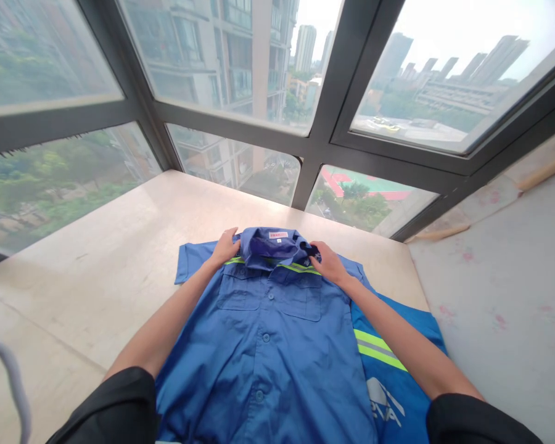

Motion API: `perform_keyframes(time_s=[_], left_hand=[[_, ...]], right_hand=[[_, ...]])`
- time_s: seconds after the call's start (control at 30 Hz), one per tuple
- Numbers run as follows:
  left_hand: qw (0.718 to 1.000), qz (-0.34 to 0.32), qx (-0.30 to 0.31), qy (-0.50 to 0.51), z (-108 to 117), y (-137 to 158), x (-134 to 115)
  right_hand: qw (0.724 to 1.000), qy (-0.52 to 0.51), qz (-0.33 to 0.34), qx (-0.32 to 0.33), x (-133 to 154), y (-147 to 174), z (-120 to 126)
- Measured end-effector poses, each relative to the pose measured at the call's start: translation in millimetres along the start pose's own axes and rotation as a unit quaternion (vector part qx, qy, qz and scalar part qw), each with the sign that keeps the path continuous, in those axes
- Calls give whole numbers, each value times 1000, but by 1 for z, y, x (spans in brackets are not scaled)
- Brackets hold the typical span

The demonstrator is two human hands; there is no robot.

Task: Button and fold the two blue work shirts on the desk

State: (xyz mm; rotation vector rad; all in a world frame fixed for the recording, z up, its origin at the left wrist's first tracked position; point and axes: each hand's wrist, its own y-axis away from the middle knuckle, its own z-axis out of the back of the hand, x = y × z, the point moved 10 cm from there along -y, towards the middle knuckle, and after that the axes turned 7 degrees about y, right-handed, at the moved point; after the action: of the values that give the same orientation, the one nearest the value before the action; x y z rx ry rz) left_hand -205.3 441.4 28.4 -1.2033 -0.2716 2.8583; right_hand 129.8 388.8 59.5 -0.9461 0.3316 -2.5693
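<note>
Left hand (226, 248): you're pinching the blue shirt (282, 361) beside its collar (263, 243)!
Right hand (328, 261): matching pinch opposite, likely keeping it level!
Buttons (266, 338): facing up!

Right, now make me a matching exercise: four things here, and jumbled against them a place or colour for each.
1. left hand
2. label
3. window frame
4. printed garment

A. dark grey
B. inside the collar
C. right of the buttoned shirt, as pictured
D. at the shirt's shoulder, beside the collar

Pairs: 1-D, 2-B, 3-A, 4-C
</note>
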Motion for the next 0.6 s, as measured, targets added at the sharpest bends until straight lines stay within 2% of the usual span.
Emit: perform_keyframes(time_s=[0.07,0.13,0.2,0.27,0.37,0.47,0.53,0.6], left_hand=[[1000,26,-6,-8,-4,-5,8],[1000,24,-6,-13,-10,-10,6],[1000,8,5,-16,-19,-12,-2],[999,-11,23,-33,-29,-12,-13],[992,-25,49,-113,-44,-11,-29],[980,-25,46,-191,-47,-13,-45],[975,-30,39,-218,-47,-17,-56],[971,-16,67,-227,-53,-21,-59]], right_hand=[[995,-34,-89,-8,-24,-4,-8],[981,-63,-183,-3,-48,-12,-18],[970,-67,-235,12,-60,-24,-26],[967,-52,-250,24,-64,-41,-33],[962,-25,-269,39,-64,-65,-44],[955,30,-288,63,-63,-86,-55],[941,84,-303,125,-63,-96,-69],[915,117,-325,210,-66,-99,-86]])
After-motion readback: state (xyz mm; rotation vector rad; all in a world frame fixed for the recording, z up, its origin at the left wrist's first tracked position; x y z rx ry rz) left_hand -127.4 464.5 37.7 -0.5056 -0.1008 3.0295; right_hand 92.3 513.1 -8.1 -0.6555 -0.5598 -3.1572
